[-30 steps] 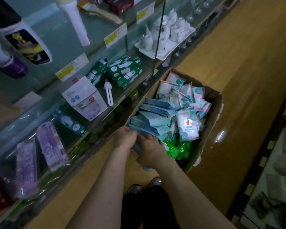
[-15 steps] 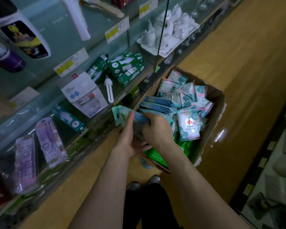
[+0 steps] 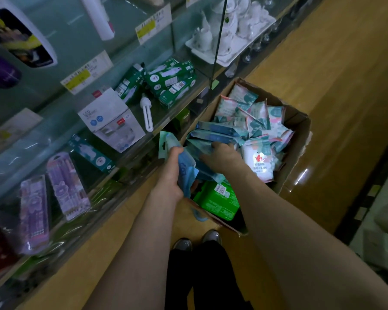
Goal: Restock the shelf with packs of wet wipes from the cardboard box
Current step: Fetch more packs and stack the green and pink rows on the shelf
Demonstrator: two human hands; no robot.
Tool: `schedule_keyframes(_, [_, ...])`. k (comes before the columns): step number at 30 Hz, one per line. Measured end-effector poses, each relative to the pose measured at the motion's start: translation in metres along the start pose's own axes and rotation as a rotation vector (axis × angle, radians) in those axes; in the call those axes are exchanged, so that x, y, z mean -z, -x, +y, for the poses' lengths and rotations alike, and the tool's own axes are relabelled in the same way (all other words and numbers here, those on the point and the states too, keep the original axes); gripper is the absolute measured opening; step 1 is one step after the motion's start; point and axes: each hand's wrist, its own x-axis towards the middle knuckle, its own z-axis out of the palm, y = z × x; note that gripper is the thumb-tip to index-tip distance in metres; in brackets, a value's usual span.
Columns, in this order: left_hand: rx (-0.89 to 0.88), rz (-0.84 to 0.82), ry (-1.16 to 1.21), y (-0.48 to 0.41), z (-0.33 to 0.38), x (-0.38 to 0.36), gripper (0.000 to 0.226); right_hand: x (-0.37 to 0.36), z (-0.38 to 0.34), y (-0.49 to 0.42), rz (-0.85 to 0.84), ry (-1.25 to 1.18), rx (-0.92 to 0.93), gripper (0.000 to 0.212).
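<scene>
So we're standing over the cardboard box (image 3: 300, 142), which sits on the wooden floor (image 3: 334, 74) right up against the foot of the glass shelf (image 3: 164, 117). Our left hand (image 3: 171, 175) is at the box's near-left corner, just outside the rim, with fingers and thumb wrapped round a blue pack of wet wipes (image 3: 186, 170). Its teal hang tab sticks up past the thumb, and there might be more than one pack in that grip, hard to say. Our right hand (image 3: 222, 154) is inside the box, lying on the stack of blue packs (image 3: 217, 130) along the box's left side, fingertips bent down into them. Whether it's actually got hold of one, we can't tell, since the fingers are buried in the pile. At the far end of the box there's a heap of pink-and-teal packs (image 3: 264, 115). Toward the box's right wall is a white pack with a red figure (image 3: 259, 162), and at the near end a green pack (image 3: 217, 200) lies lower down. Left of the box, on the shelf, are a white LED box (image 3: 112, 121), a loose bulb (image 3: 147, 115) and some green cartons (image 3: 173, 79). Beyond the box's far-left corner is a white tea set (image 3: 229, 34). Our shoes (image 3: 182, 245) are just short of the box's near end.
</scene>
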Motion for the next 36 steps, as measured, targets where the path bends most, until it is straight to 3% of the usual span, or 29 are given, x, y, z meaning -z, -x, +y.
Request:
schedule_keyframes(4, [-0.015, 0.01, -0.027, -0.007, 0.002, -0.002, 0.053, -0.002, -0.003, -0.005, 0.01, 0.024, -0.035, 0.066])
schedule_keyframes(7, [-0.027, 0.001, -0.017, -0.007, 0.004, -0.004, 0.045, 0.005, -0.007, 0.003, 0.012, -0.039, -0.047, 0.073])
schedule_keyframes(9, [-0.029, 0.008, -0.028, -0.005, 0.006, -0.005, 0.042, 0.013, -0.008, 0.016, 0.012, -0.192, -0.065, 0.073])
schedule_keyframes(14, [-0.072, -0.003, -0.102, 0.01, 0.011, -0.019, 0.035, 0.029, 0.009, 0.062, 0.083, -0.809, -0.088, 0.024])
schedule_keyframes(18, [-0.126, -0.098, -0.196, 0.034, 0.009, -0.038, 0.035, 0.032, 0.025, 0.107, 0.098, -1.197, -0.197, 0.018])
schedule_keyframes(26, [-0.15, -0.38, -0.346, 0.099, -0.029, -0.104, 0.032, 0.06, 0.081, 0.192, 0.354, -1.491, -0.165, 0.027])
schedule_keyframes(30, [-0.188, -0.463, -0.43, 0.14, -0.058, -0.149, 0.043, 0.083, 0.121, 0.238, 0.526, -1.569, -0.157, 0.017])
schedule_keyframes(36, [-0.233, -0.644, -0.561, 0.211, -0.134, -0.224, 0.029, 0.107, 0.209, 0.314, 0.785, -1.63, -0.123, 0.025])
